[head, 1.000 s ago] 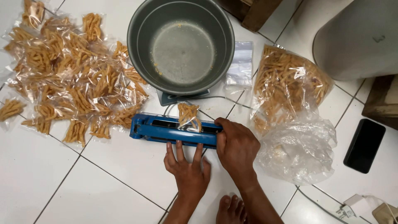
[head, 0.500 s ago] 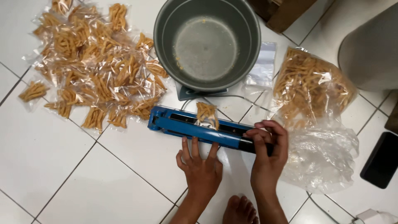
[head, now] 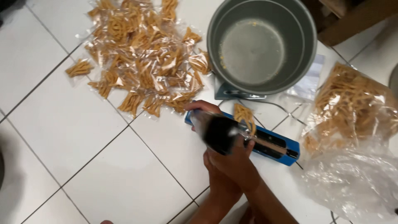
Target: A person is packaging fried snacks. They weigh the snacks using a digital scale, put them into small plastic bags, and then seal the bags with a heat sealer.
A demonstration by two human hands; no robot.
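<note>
A blue bag sealer (head: pixel 278 143) lies on the white tiled floor. Its dark press arm (head: pixel 219 132) is lifted and blurred. My right hand (head: pixel 232 162) grips the arm's near end. My left hand (head: pixel 202 107) reaches under the raised arm, and only its fingers show, at the sealer's left end. A small clear packet of yellow stick snacks (head: pixel 244 116) lies across the sealer's bar, just right of the raised arm.
Several sealed snack packets (head: pixel 145 62) are heaped at the upper left. A grey metal pot (head: pixel 304 45) stands behind the sealer. A big clear bag of loose snacks (head: pixel 352 108) and crumpled plastic (head: pixel 352 182) lie at the right. A cord (head: pixel 265 103) runs by the pot.
The sealer's arm was pressed flat before and is now raised by my right hand. My left hand has left the floor in front and reached to the sealer's left end. The view shifted left.
</note>
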